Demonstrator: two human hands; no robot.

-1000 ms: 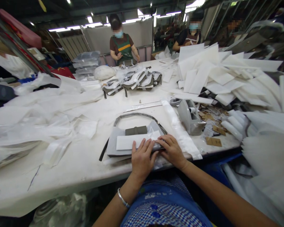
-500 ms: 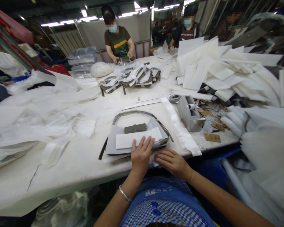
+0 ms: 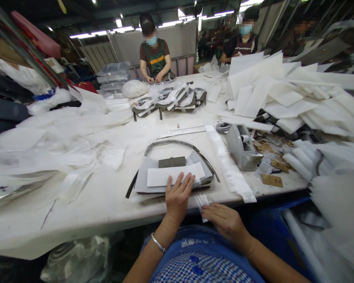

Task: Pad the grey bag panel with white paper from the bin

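Observation:
A grey handbag [image 3: 207,181] lies flat near the table's front edge, its strap [image 3: 177,142] curving away from me. Pale wrapping sheet [image 3: 141,179] covers most of it, leaving a dark grey rolled part [image 3: 171,162] exposed. Across the front runs a white padding strip [image 3: 159,177]. My left hand [image 3: 177,198] presses flat on this strip, fingers stretched out. At the table edge, my right hand [image 3: 228,222] has its fingers closed on a thin, clear plastic piece [image 3: 201,201]; whether it is a small bag or film I cannot tell.
A grey tape dispenser [image 3: 242,147] stands right of the handbag, beside a long white strip [image 3: 227,165]. Brown tags [image 3: 271,180] lie farther right. White sheets are piled at right [image 3: 262,86] and left [image 3: 85,129]. Several wrapped bags [image 3: 174,98] lie ahead, before a co-worker [image 3: 156,59].
My right hand has moved slightly back toward my body and right, drawing the clear plastic away from the handbag. My left hand stays on the padding strip. The view has shifted slightly.

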